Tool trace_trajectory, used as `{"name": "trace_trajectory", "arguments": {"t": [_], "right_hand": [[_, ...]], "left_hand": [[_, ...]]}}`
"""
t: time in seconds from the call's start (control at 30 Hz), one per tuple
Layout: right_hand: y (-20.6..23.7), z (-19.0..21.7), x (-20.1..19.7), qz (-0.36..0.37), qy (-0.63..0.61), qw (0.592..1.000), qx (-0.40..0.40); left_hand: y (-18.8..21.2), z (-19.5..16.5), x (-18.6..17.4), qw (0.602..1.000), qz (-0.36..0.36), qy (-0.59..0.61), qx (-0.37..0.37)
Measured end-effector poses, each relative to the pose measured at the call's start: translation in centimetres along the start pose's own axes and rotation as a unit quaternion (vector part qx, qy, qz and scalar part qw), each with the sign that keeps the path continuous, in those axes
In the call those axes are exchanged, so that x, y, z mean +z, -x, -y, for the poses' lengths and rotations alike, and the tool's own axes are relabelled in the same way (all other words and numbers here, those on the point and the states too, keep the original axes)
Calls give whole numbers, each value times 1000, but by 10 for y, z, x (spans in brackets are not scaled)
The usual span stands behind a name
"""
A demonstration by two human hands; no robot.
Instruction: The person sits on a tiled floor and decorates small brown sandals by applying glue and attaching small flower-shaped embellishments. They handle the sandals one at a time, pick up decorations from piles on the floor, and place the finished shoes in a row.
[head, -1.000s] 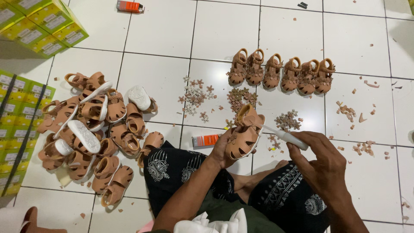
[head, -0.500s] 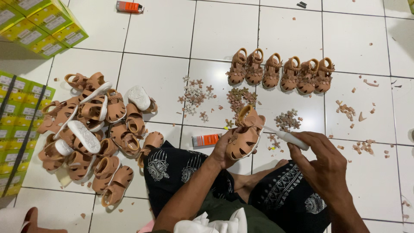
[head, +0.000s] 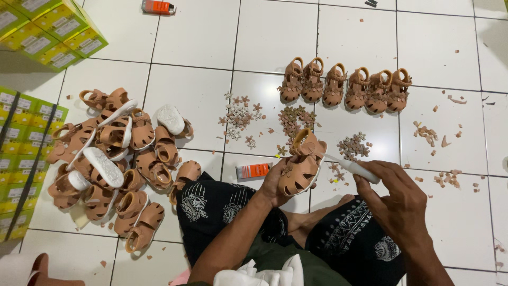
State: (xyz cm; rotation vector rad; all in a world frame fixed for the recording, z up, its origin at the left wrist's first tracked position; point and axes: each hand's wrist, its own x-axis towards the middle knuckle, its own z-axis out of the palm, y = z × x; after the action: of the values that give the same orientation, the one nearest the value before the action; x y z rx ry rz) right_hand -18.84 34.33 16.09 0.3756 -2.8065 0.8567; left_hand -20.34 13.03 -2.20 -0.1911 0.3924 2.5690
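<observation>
My left hand (head: 275, 182) holds a tan sandal (head: 301, 167) over my lap, and my right hand (head: 394, 198) presses a white tube (head: 352, 168) against its right side. A heap of sandals (head: 114, 159) lies on the left, and a row of six (head: 344, 85) stands on the far tiles, with loose flower pieces (head: 241, 114) between.

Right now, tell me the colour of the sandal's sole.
White sole, tan upper on the sandal; head view.

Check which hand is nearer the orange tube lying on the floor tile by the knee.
Left. The left hand, holding a tan sandal, sits just right of the orange tube. The right hand, holding a white tube, is farther right.
</observation>
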Motion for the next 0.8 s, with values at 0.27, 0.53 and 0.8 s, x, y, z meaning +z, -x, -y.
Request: {"name": "trace_trajectory", "arguments": {"t": [0.27,0.53,0.8], "right_hand": [[2,-5,1,-8,-8,1000,4],[3,-10,2,-6,-5,1000,-3],[4,-5,0,-8,9,1000,-4]], "left_hand": [[-1,-1,0,1000,3,2,-1],[-2,-1,2,1000,-2,-10,-2],[-3,3,-1,1000,-5,-12,-2]]}}
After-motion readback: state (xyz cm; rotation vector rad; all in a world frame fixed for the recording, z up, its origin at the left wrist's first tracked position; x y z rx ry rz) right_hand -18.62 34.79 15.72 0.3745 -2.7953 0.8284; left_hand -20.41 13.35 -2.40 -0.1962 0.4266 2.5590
